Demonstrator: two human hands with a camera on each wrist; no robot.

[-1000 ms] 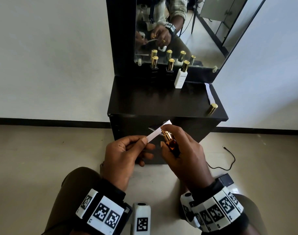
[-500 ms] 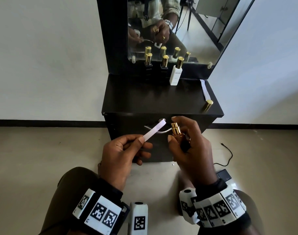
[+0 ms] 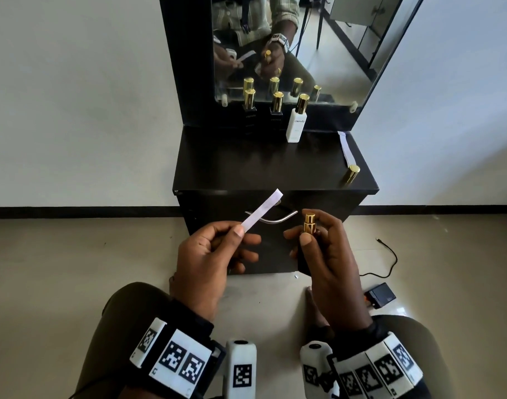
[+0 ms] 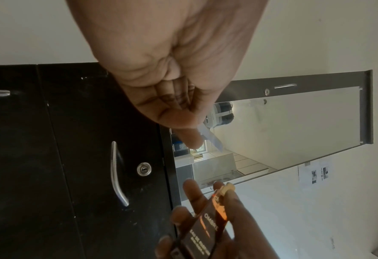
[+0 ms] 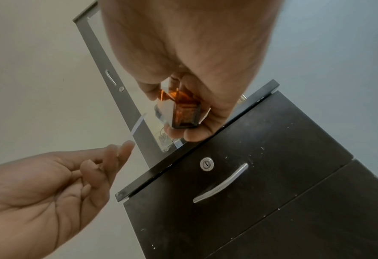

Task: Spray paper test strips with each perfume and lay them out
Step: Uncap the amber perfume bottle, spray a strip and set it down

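My left hand (image 3: 217,249) pinches one end of a white paper strip (image 3: 263,211) between thumb and forefinger; the strip slants up to the right in front of the cabinet. My right hand (image 3: 321,254) grips a dark amber perfume bottle (image 4: 208,231) upright, its gold spray nozzle (image 3: 309,223) bare and a hand's width right of the strip. From the right wrist the bottle's base (image 5: 184,115) shows between the fingers, and the strip (image 5: 137,126) shows too. On the black cabinet top (image 3: 246,168) stand two dark bottles (image 3: 249,110) and a white bottle (image 3: 296,122).
A loose gold cap (image 3: 352,174) stands at the cabinet's front right corner, with another paper strip (image 3: 345,148) lying behind it. A mirror (image 3: 289,44) rises at the back. The drawer has a metal handle (image 3: 281,218). A black box (image 3: 380,295) and cable (image 3: 389,260) lie on the floor.
The hands have moved apart: the bottle nozzle, which was right against the strip's tip, now sits to its right. The strip has swung up and left.
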